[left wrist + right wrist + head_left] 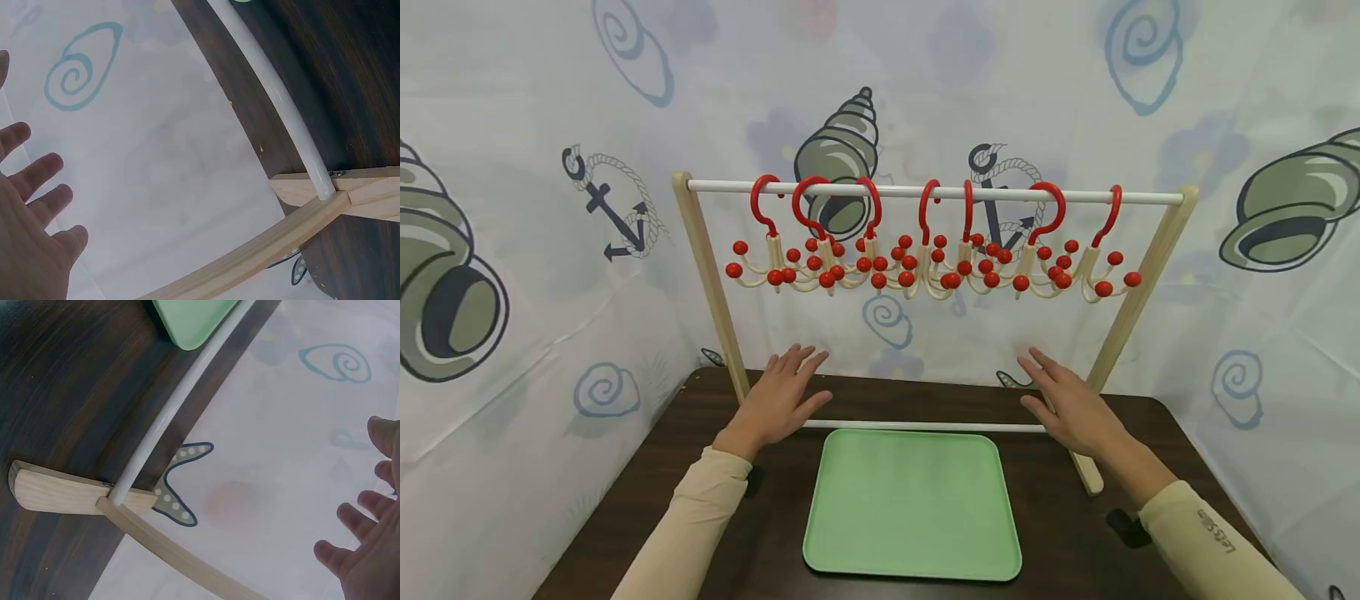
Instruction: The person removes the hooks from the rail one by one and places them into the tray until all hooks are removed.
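Note:
Both hands are held out in the air before a wooden rack, holding nothing. My left hand has its fingers spread near the foot of the left post. On the other side, my right hand reaches out with straight fingers and overlaps the lower end of the right post in the head view. Several hangers with red hooks and pale prongs tipped with red balls hang along the white top bar. Each wrist view shows relaxed, parted fingers with nothing between them.
A light green tray lies on the dark wood table, in front of the rack's white lower bar. Wooden feet support the rack. Behind it hangs a pale cloth printed with shells and anchors.

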`<state>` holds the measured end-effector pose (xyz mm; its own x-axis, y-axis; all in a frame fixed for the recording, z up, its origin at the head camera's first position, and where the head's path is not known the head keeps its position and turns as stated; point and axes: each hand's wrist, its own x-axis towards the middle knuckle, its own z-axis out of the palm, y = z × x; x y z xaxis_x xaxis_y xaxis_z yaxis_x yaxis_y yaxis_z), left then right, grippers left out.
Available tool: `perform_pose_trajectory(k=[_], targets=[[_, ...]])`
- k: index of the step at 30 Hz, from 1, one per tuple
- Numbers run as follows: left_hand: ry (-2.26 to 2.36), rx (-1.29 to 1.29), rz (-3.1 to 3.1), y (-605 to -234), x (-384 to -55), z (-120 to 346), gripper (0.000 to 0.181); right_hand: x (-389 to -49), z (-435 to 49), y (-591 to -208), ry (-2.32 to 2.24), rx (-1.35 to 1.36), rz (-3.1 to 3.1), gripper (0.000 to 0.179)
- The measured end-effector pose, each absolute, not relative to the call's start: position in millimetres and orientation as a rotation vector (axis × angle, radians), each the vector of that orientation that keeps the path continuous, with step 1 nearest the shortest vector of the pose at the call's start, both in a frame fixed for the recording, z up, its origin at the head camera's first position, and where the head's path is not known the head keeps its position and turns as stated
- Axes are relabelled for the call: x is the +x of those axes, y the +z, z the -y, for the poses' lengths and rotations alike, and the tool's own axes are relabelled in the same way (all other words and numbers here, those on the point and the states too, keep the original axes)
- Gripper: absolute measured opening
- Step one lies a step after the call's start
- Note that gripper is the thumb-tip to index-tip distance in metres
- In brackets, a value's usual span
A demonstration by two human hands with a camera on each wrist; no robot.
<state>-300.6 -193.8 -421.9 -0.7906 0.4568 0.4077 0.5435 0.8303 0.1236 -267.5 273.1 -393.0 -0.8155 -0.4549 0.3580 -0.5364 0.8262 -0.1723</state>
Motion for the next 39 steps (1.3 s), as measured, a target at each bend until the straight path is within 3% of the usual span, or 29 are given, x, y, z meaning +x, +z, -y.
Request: perform_pose_trajectory(k=[18,25,31,39], targets=[[-0.396,-0.776,2.636,-423,-296,200,0.063,-258,-261,-360,0.476,0.697,2.264,0.039],[-0.494,-0.732,2.521,-430,-284,211,0.044,-251,-258,-327,0.493,0.748,2.086,0.031],[-0.478,-0.524,2.213,-451,-271,231,0.019,-246,-265,-287,0.435,0.690,1.965,0.024],[-0.645,-0.105,1.970,-463,-270,250,0.013,-253,-284,-246,0.518,0.385,1.947,0.030]])
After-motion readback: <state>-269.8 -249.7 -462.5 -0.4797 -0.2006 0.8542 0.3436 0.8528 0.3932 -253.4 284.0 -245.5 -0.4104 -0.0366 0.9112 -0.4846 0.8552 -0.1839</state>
